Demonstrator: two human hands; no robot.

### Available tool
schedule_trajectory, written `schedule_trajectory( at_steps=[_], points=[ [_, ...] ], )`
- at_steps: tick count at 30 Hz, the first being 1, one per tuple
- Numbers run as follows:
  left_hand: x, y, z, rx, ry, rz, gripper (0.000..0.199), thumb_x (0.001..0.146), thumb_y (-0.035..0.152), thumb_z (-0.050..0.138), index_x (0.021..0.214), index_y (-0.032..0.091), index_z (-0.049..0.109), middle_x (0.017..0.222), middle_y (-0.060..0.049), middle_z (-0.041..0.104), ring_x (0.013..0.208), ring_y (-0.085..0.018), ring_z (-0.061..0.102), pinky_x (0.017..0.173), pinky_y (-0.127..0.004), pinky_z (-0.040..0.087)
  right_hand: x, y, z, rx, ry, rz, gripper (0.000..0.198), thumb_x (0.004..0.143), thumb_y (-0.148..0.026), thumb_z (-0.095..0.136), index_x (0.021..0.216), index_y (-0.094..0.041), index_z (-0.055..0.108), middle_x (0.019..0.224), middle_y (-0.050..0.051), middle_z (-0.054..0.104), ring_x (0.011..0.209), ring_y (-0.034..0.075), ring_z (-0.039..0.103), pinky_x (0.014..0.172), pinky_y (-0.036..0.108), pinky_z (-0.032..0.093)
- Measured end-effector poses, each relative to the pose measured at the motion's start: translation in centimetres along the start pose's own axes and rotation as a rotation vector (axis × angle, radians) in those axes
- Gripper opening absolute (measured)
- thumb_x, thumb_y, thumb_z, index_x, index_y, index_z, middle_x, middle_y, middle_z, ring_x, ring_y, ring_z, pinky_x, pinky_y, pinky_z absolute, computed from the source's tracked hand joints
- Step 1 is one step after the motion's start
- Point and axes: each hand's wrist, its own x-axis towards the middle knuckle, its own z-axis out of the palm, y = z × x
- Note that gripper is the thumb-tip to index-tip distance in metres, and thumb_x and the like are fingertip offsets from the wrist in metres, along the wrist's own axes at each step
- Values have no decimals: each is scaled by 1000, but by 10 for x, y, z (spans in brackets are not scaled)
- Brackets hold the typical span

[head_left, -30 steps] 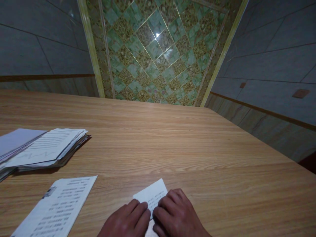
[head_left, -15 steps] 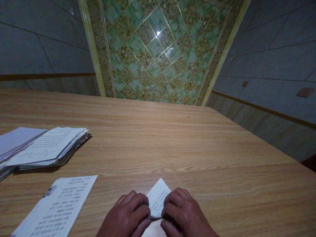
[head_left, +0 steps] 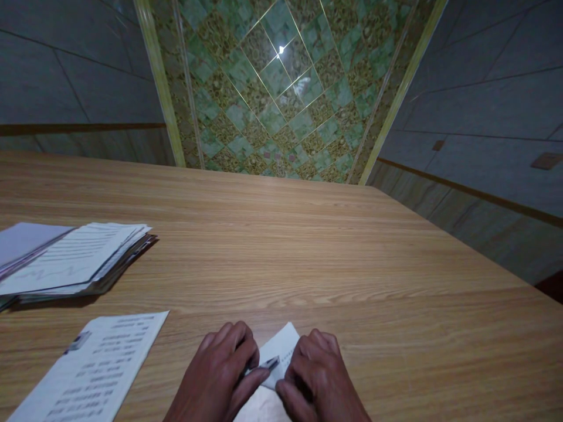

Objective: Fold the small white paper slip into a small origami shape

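My left hand (head_left: 224, 369) is closed, with thumb and forefinger pinching a small silver metal clip (head_left: 271, 363) that pokes out toward the right. Beneath the clip lies a white printed paper (head_left: 281, 343), one corner pointing away from me. My right hand (head_left: 315, 372) has its fingers curled over the right edge of this paper. Much of the paper is covered by both hands, and a pale area shows below it between the wrists. The clip's far end is hidden in the left fingers.
On the wooden table (head_left: 281, 246), a printed sheet stack (head_left: 101, 369) with a metal clip on its left edge lies to the left. Behind it sits a thick pile of papers (head_left: 83, 252). Tiled walls surround the table's far and right edges.
The silver metal clip now shows at my left fingertips, over the paper. My hands have shifted slightly left, and the left thumb has extended. The view has moved a little.
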Motion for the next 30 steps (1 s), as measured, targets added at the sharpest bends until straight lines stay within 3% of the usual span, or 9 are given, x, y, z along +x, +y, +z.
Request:
schedule_trajectory(
  at_steps=[5, 11, 17, 25, 28, 30],
  points=[
    [0, -3, 2, -71, 23, 93, 10, 92, 18, 70, 85, 23, 65, 91, -1, 66, 86, -25, 64, 75, -37, 49, -6, -1, 9, 4, -2, -55, 24, 73, -10, 81, 69, -18, 59, 75, -1, 64, 77, 17, 59, 74, 31, 37],
    [-6, -2, -2, -119, 37, 94, 11, 92, 17, 67, 84, 23, 63, 94, -2, 67, 88, -24, 65, 77, -36, 54, -4, 0, 6, 26, -48, -41, 22, 73, -13, 83, 74, -20, 63, 78, -1, 67, 79, 18, 62, 72, 30, 38],
    [-11, -3, -4, -132, 102, 95, 10, 91, 16, 65, 85, 24, 64, 110, -5, 69, 101, -27, 66, 86, -39, 57, -5, -2, 9, -1, -23, -36, 22, 74, -9, 80, 78, -20, 61, 81, -1, 67, 78, 19, 60, 71, 31, 36],
    [-9, -4, 0, -59, 101, 122, 11, 92, 16, 66, 86, 23, 61, 107, -5, 69, 97, -26, 67, 81, -38, 58, -6, -1, 8, 33, -29, 17, 32, 67, -5, 75, 86, -22, 55, 80, -3, 64, 73, 18, 56, 66, 29, 34],
    [-10, 1, -2, 52, 170, 201, 6, 96, 17, 61, 96, 23, 63, 107, -6, 71, 93, -26, 68, 78, -38, 57, -6, 0, 8, 13, -35, -22, 28, 72, -7, 73, 88, -23, 56, 83, -2, 66, 77, 20, 58, 70, 30, 35],
    [-13, 7, -4, 150, 203, 293, 16, 103, 19, 50, 99, 23, 65, 102, -5, 73, 86, -24, 69, 74, -35, 56, -6, 0, 8, -4, -38, -36, 28, 74, -8, 72, 91, -24, 58, 87, -1, 68, 80, 21, 59, 72, 32, 36]
  ],
)
